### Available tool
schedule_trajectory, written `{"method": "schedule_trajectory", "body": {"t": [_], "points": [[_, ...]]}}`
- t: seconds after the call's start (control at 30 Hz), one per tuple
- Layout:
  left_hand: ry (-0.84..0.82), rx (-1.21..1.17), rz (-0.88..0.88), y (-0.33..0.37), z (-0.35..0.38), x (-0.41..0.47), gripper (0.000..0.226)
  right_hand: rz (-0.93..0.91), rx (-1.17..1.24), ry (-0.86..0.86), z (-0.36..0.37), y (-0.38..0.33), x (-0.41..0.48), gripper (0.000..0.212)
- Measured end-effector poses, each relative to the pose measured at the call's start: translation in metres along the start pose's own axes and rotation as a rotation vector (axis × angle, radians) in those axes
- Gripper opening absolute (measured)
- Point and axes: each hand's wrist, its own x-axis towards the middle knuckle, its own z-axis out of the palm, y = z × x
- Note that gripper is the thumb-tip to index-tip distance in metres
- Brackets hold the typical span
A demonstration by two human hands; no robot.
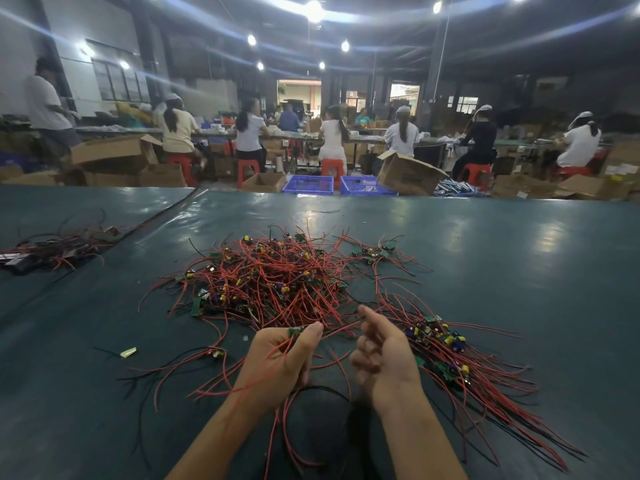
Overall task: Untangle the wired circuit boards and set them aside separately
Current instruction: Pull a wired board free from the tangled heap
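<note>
The left hand (280, 355) grips 1 wired board (296, 331); the right hand (381, 348) is loosely curled, empty. Some separated boards (440, 337) lie rightward, but the big tangle (270, 282) seemingly remains.

Ceiling lamps (314, 10) glare over seated workers (247, 129), red stools (248, 169), cardboard boxes (114, 150) and blue crates (308, 184).
</note>
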Motion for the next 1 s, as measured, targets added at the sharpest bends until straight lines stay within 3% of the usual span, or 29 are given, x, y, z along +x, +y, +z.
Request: {"method": "schedule_trajectory", "body": {"t": [0.13,0.3,0.33,0.4,0.53,0.8,1.0], "points": [[0.017,0.033,0.096,0.0,-0.004,-0.001,0.069,-0.029,0.092,0.017,-0.003,-0.006,0.001,0.01],[0.093,-0.034,-0.078,0.001,0.002,0.011,0.069,-0.019,-0.26,-0.176,0.015,0.024,-0.014,0.034],[0.104,-0.092,-0.148,0.002,0.005,0.013,0.064,-0.013,-0.304,-0.213,0.017,0.031,-0.015,0.027],[0.135,-0.099,-0.09,-0.007,0.004,0.014,0.042,-0.024,-0.318,-0.204,0.021,0.037,-0.017,0.014],[0.057,0.04,0.027,-0.007,-0.007,0.005,0.066,-0.048,-0.368,-0.206,0.017,0.029,-0.017,0.017],[0.018,0.084,0.021,0.002,-0.01,0.004,0.071,-0.081,-0.028,-0.067,-0.003,0.0,-0.001,0.025],[0.224,-0.108,-0.171,0.006,-0.011,0.012,0.052,-0.117,-0.062,-0.113,0.0,0.007,-0.004,0.028]]}}
